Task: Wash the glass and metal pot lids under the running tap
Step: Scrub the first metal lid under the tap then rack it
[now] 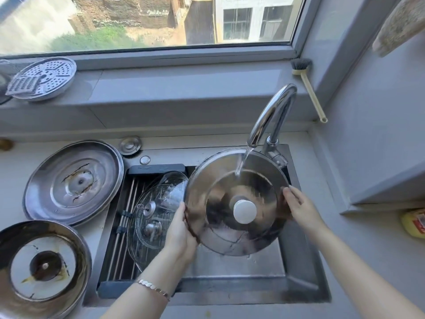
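Both hands hold the metal lid (236, 201) under the tap (271, 116) stream: left hand (181, 229) fingers curled round its rim, right hand (299, 206) fingers pressed together on the opposite edge.

We see both our forearms bare along their whole visible length, from the lower edge of the view up to the wrists. On the wrist of our left hand (181, 229) we wear a thin silver-coloured bracelet (153, 287), made of small flat oval links set side by side and shining in the daylight. Our right hand (301, 208) shows slim fingers; the nails are too blurred to describe.
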The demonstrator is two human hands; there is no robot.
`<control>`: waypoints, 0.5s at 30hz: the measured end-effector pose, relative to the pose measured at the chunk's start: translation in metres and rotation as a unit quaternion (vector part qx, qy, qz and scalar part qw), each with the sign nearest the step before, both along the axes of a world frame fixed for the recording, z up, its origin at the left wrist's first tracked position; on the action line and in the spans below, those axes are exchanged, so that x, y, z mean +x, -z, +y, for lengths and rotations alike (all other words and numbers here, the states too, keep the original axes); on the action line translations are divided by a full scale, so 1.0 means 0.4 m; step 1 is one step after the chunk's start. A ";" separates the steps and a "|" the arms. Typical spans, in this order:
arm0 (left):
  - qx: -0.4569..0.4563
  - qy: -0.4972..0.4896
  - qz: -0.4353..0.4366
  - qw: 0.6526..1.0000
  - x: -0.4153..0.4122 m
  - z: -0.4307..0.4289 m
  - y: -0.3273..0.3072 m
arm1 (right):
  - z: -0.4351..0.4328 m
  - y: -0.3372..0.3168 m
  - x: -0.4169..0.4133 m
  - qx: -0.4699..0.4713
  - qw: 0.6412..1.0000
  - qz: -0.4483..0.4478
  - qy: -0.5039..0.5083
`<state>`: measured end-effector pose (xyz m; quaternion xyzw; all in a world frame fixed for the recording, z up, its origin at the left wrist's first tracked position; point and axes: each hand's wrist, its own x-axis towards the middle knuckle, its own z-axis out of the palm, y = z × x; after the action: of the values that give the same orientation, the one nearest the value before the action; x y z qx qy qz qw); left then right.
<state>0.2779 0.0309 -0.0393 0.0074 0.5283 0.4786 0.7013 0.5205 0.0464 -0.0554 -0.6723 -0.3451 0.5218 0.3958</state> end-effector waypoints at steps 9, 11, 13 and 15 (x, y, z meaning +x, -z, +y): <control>0.224 0.271 0.419 0.837 0.012 -0.033 -0.062 | -0.020 0.087 0.030 -0.318 0.888 0.327 0.066; 0.311 0.327 0.484 0.750 0.032 -0.044 -0.055 | -0.028 0.064 0.056 -0.342 0.881 0.318 0.080; 0.371 0.356 0.497 0.699 0.047 -0.046 -0.051 | -0.043 0.055 0.081 -0.363 0.895 0.254 0.059; 0.410 0.359 0.493 0.678 0.049 -0.043 -0.044 | -0.064 0.057 0.091 -0.376 0.902 0.210 0.012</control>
<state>0.2977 0.0139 -0.0216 0.7184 0.5049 0.2860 0.3838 0.5571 0.0207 -0.0784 -0.6497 -0.0243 0.7374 0.1831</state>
